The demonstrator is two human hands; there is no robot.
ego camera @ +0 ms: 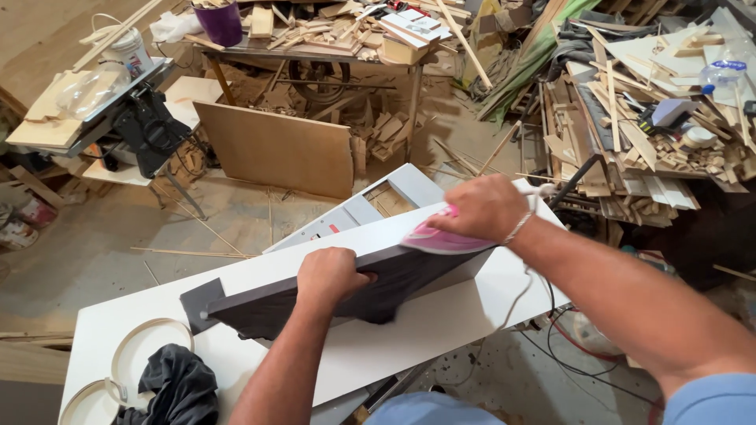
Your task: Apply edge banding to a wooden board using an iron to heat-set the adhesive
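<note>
Dark panel (315, 303) is standing on its long edge on the white worktop (378, 346), tilted slightly, and I am steadying it with my left hand (331, 275), whose grip is closing over the top edge near the middle. My right hand (482, 206) is wrapping tight around the handle of a pink iron (441, 240), which I am pressing flat along the same narrow edge, further to the right. A white cord (516, 303) is trailing from the iron down past the worktop's side.

As I judge it, the panel is balancing on a thin edge, so uneven pressure from the iron could be tipping it over, or the iron could be sliding off the narrow strip. My left fingers are sitting near the hot sole, so a slip could be burning them. The dangling cord could be snagging on the worktop corner.

Counting: one panel, one iron, one cord, two rolls of pale edge tape (150, 346) lying at the near left corner, and one black cloth (177, 386) lying partly over them.
</note>
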